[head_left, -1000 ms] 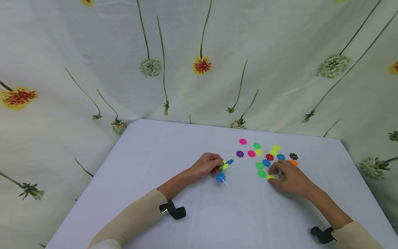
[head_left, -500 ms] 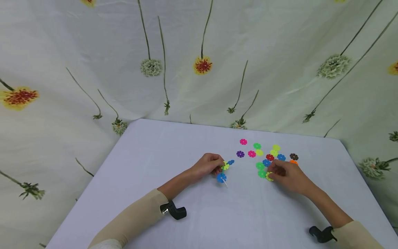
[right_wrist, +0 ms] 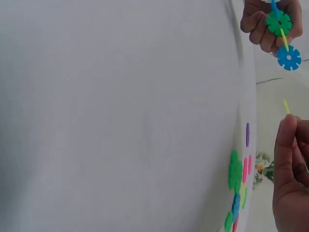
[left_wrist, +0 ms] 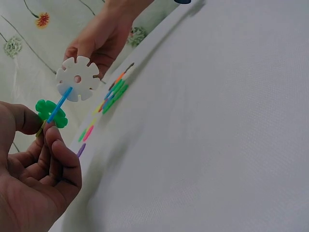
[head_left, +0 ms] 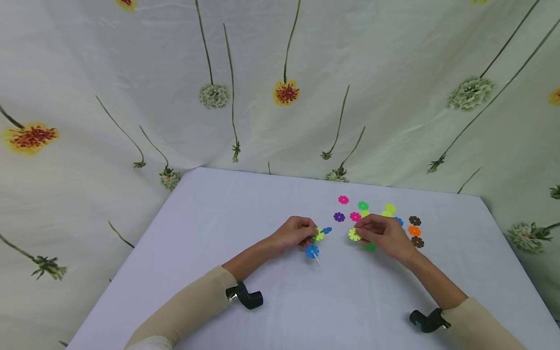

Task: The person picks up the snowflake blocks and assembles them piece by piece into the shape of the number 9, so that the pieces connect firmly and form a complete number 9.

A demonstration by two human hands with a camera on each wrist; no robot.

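Observation:
My left hand (head_left: 294, 232) pinches a chain of slotted plastic snowflake discs. A white disc (left_wrist: 77, 79) ends the chain, joined edgewise to a blue disc (head_left: 312, 251). After those come a green disc (right_wrist: 278, 22), a yellow disc (head_left: 320, 235) and, at the other end, a second blue disc (right_wrist: 288, 58). My right hand (head_left: 387, 238) holds a single yellow disc (head_left: 353, 234) between thumb and fingers. That disc is a short way right of the chain, apart from it. In the right wrist view it shows edge-on above the fingertips.
Loose discs lie on the white table (head_left: 245, 204) at the right, partly hidden behind my right hand. Among them are a purple disc (head_left: 339, 217), pink discs (head_left: 343, 200), an orange disc (head_left: 414, 231) and brown discs (head_left: 417, 242). A flowered cloth (head_left: 262, 121) hangs behind the table.
My right hand has picked up the yellow disc near the green ones and carried it left toward the chain. A brown disc and the orange disc are now uncovered. The left hand has barely moved.

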